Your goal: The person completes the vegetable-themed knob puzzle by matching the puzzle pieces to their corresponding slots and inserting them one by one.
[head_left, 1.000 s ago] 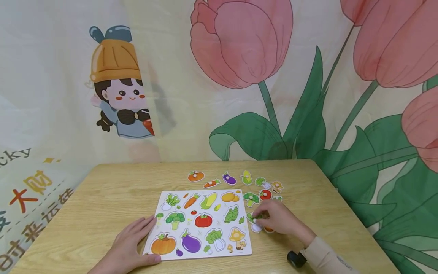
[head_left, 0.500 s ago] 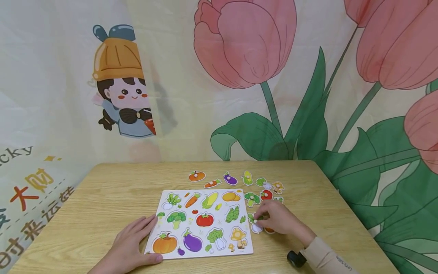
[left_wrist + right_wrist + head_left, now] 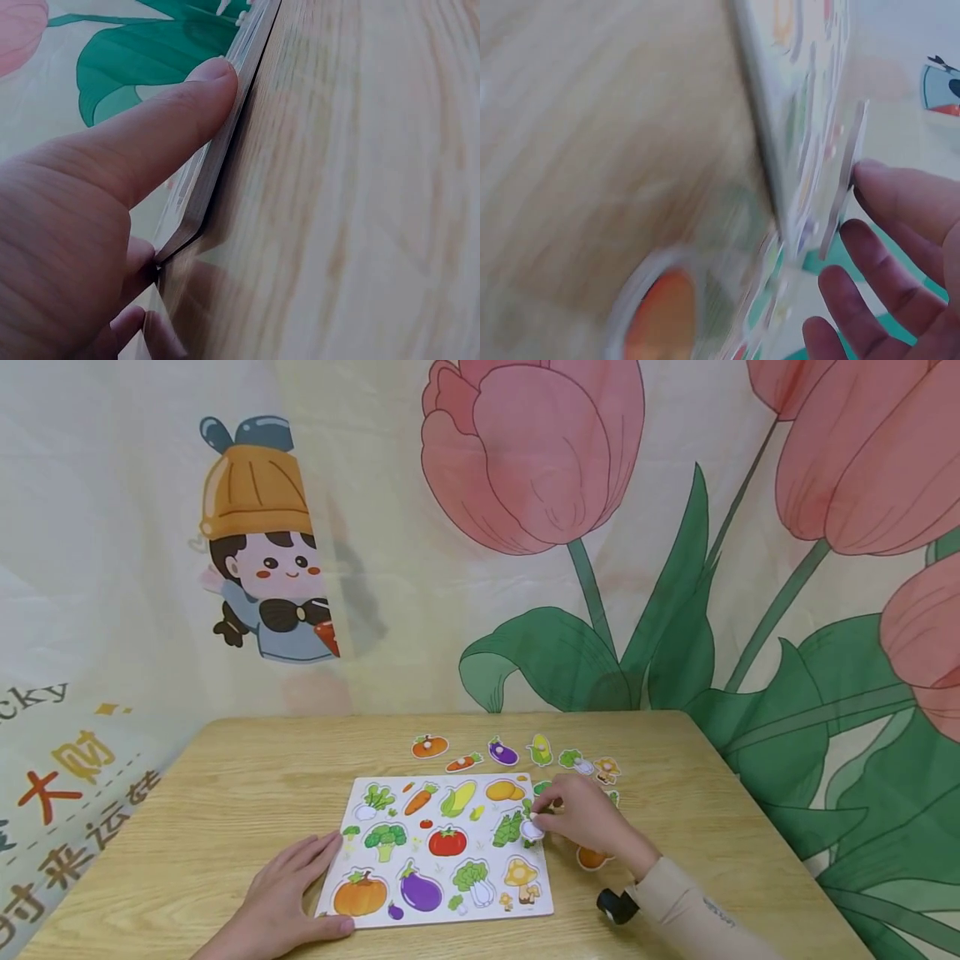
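Note:
In the head view, my right hand pinches a white radish puzzle piece with green leaves by its knob. The piece overlaps the right edge of the white vegetable puzzle board, over the printed green vegetable. Edge-on in the right wrist view, the thin piece shows between thumb and fingertips, apart from the board. My left hand rests at the board's near left corner, fingers along the left side and thumb on the front edge. In the left wrist view the thumb lies against the board's edge.
Beyond the board lie a pumpkin piece, carrot piece, eggplant piece, corn piece, cabbage piece and mushroom piece. An orange-brown piece is under the right wrist. The wooden table meets a printed curtain.
The right hand has lifted the radish piece off the table and carried it left to the board's right edge. The left hand stays at the board's corner.

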`<state>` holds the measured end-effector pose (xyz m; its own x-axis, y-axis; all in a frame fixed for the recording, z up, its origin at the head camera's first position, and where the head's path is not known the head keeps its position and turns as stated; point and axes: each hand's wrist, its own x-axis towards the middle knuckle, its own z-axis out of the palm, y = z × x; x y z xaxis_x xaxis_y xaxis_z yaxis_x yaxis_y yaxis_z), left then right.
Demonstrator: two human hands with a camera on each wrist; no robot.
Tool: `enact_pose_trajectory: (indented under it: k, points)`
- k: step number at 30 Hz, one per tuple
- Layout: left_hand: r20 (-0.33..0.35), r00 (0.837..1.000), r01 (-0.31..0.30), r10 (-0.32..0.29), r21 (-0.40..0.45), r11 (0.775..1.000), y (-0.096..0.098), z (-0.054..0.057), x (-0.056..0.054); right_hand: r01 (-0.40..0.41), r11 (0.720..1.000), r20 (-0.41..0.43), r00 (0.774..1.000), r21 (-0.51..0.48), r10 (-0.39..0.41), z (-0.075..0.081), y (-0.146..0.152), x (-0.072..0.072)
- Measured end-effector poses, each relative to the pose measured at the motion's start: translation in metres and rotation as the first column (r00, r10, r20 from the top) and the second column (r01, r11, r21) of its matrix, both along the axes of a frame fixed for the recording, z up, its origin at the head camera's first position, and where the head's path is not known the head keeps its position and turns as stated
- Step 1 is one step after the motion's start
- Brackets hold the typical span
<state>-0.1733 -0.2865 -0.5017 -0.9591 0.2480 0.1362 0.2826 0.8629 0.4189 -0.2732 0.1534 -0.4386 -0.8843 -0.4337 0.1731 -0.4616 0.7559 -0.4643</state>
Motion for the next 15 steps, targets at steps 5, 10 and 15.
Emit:
enact_pose_trajectory:
  k: [5,10,15]
  points:
    - [0.046,0.999,-0.006,0.006,-0.001,1.000,-0.001,0.000,0.000,0.039,0.999,0.018,0.999,0.002,-0.039,0.000,-0.030,-0.013]
    - [0.084,0.996,-0.009,0.008,0.012,1.000,-0.002,0.001,-0.001,0.073,0.997,0.048,0.996,-0.024,-0.072,0.002,-0.060,-0.022]
    - [0.077,0.997,-0.008,0.008,0.001,1.000,-0.001,0.001,-0.002,0.045,0.997,0.032,0.999,-0.070,-0.043,0.007,-0.094,-0.028]
